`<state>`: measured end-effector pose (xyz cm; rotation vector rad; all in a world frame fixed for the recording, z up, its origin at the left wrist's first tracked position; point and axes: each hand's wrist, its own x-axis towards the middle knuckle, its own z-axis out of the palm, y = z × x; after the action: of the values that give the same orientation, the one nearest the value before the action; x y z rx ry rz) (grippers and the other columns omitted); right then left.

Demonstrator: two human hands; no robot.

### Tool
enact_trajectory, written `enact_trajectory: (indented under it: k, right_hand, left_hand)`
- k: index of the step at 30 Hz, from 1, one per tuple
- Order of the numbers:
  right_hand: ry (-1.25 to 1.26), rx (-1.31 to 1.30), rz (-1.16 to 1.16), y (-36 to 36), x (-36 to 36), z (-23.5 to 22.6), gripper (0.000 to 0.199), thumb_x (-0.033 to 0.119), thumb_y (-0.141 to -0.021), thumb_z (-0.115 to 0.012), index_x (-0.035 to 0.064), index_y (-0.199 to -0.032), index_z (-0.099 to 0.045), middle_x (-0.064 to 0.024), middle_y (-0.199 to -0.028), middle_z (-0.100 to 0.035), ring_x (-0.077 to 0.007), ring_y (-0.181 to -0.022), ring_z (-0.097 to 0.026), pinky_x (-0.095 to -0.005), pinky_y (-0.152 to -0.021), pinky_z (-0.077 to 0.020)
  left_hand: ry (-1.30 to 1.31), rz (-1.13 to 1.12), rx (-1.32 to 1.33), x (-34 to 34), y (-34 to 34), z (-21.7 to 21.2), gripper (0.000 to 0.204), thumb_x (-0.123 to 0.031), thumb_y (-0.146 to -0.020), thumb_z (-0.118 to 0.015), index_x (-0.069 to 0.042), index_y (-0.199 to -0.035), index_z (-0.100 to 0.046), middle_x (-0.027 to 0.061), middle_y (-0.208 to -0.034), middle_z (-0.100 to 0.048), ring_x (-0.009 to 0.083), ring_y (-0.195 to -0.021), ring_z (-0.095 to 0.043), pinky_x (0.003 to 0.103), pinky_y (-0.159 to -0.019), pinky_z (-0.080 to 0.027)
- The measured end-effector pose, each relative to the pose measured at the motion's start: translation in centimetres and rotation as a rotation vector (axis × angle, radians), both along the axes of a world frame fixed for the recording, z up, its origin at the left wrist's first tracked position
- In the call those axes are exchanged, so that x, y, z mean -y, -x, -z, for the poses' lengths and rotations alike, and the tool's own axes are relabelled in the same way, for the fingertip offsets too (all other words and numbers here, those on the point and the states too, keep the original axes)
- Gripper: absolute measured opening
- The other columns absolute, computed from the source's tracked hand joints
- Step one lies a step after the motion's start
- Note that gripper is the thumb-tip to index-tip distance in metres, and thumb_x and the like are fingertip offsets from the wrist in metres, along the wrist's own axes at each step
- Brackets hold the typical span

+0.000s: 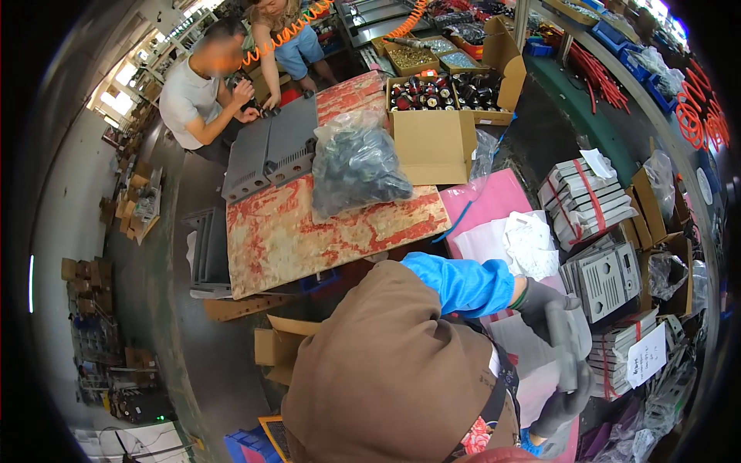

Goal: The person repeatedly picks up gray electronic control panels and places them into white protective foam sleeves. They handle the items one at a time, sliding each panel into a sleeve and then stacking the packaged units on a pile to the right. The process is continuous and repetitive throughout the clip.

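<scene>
While both gloved hands close on a grey panel (570,343) at the lower right, the person's brown-clad torso fills the bottom of the view. The left hand (544,305), in a grey glove below a blue sleeve (463,284), grips the panel's upper end; the right hand (567,401), also grey-gloved, clasps its lower end, so the panel stands roughly upright between them. Just beyond the hands, to the right, lie stacks of similar grey panels (606,278), some bound with red straps (590,193), and a white paper tag (647,356) hangs near the right hand. Above the left hand sits a crumpled white bag (531,245) on a pink sheet (486,204). Farther off, up and left of the hands, a red-and-white mottled board (309,231) carries a clear bag of dark parts (356,166), two grey housings (270,154) and an open cardboard box (440,116) of small red-and-black pieces. Well beyond that board, two other people work at the housings, one in a white shirt (185,96); an orange coiled hose (289,31) runs over them.
</scene>
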<state>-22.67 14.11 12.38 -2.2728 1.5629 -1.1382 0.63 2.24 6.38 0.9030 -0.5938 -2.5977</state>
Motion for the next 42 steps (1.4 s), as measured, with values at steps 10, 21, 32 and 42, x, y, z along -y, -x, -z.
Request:
enact_trajectory:
  k: [10, 21, 32, 42]
  right_hand:
    - [0.06, -0.531, 0.109, 1.0, -1.4, 9.9, 0.037, 0.012, -0.084, -0.054, 0.0127, -0.119, -0.065, -0.0084, -0.13, -0.06, -0.032, -0.125, -0.051, -0.0497, -0.105, -0.038]
    - [-0.088, -0.471, 0.235, 0.2, -3.1, 14.4, 0.046, 0.012, -0.079, -0.057, 0.0173, -0.125, -0.058, -0.0044, -0.128, -0.058, -0.0227, -0.1, -0.058, -0.0355, -0.084, -0.0495]
    - [-0.544, -0.507, 1.16, 21.6, -13.2, 15.6, 0.056, 0.012, -0.079, -0.067, 0.0139, -0.134, -0.053, -0.0101, -0.138, -0.054, -0.0302, -0.127, -0.049, -0.047, -0.098, -0.0437]
    - [-0.826, -0.347, 0.797, 29.2, -13.5, 16.9, 0.066, 0.014, -0.077, -0.074, 0.0142, -0.139, -0.052, -0.0179, -0.137, -0.055, -0.0354, -0.125, -0.054, -0.0414, -0.103, -0.0462]
  left_hand:
    - [0.86, -0.091, 0.61, -1.1, 1.7, 5.5, 0.039, -0.026, -0.083, -0.068, -0.005, -0.114, -0.065, 0.0095, -0.103, -0.07, 0.0179, -0.093, -0.063, 0.034, -0.087, -0.049]
    - [1.168, 0.153, 1.074, -1.4, 3.1, 7.1, 0.047, -0.03, -0.082, -0.069, -0.007, -0.122, -0.064, 0.0168, -0.106, -0.069, 0.0306, -0.097, -0.067, 0.04, -0.086, -0.052]
    - [1.169, 0.045, 1.067, -2.2, 1.6, 7.0, 0.066, -0.034, -0.081, -0.075, -0.004, -0.136, -0.053, 0.015, -0.111, -0.063, 0.0259, -0.091, -0.064, 0.039, -0.082, -0.051]
    - [1.116, -0.155, 0.97, -3.7, 1.0, 3.5, 0.054, -0.012, -0.089, -0.068, -0.005, -0.139, -0.05, 0.0125, -0.116, -0.061, 0.0188, -0.093, -0.061, 0.034, -0.08, -0.052]
